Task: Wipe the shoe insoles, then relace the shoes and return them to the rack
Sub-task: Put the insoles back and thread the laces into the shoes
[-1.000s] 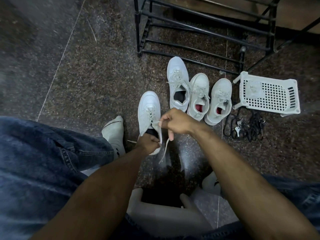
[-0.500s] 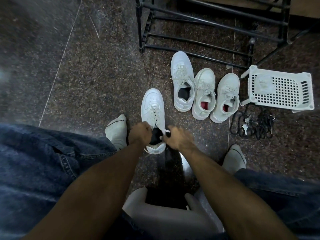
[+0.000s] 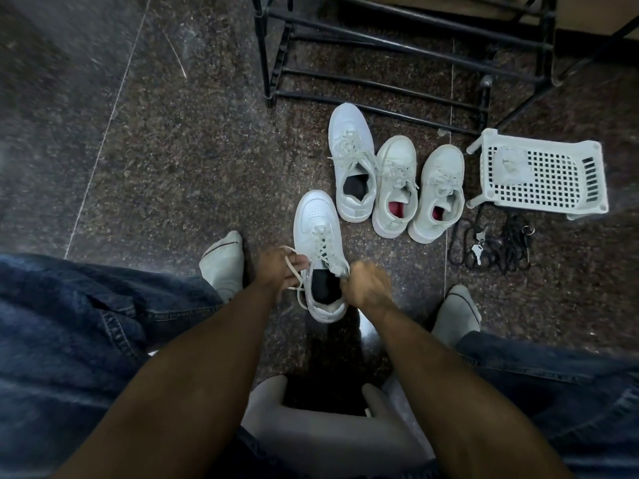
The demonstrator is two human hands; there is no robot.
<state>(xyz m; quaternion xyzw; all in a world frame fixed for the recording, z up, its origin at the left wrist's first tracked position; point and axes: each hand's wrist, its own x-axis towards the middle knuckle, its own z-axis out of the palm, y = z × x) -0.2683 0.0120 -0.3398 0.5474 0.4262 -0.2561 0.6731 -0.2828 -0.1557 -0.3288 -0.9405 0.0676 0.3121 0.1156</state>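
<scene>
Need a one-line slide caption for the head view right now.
Both hands, left hand and right hand, pull laces on a white sneaker near three others.

white shoes (image 3: 320, 236): 4 | rack (image 3: 397, 50): 1 | white basket (image 3: 543, 174): 1 | hands (image 3: 280, 271): 2

This looks like a home entryway or hallway corner. A black metal shoe rack (image 3: 397, 46) stands on a polished dark speckled stone floor (image 3: 173, 150). Three white sneakers (image 3: 394, 181) sit in a row on the floor before the rack, with a white plastic basket (image 3: 553, 178) beside them and keys (image 3: 479, 252) on black cords.
</scene>
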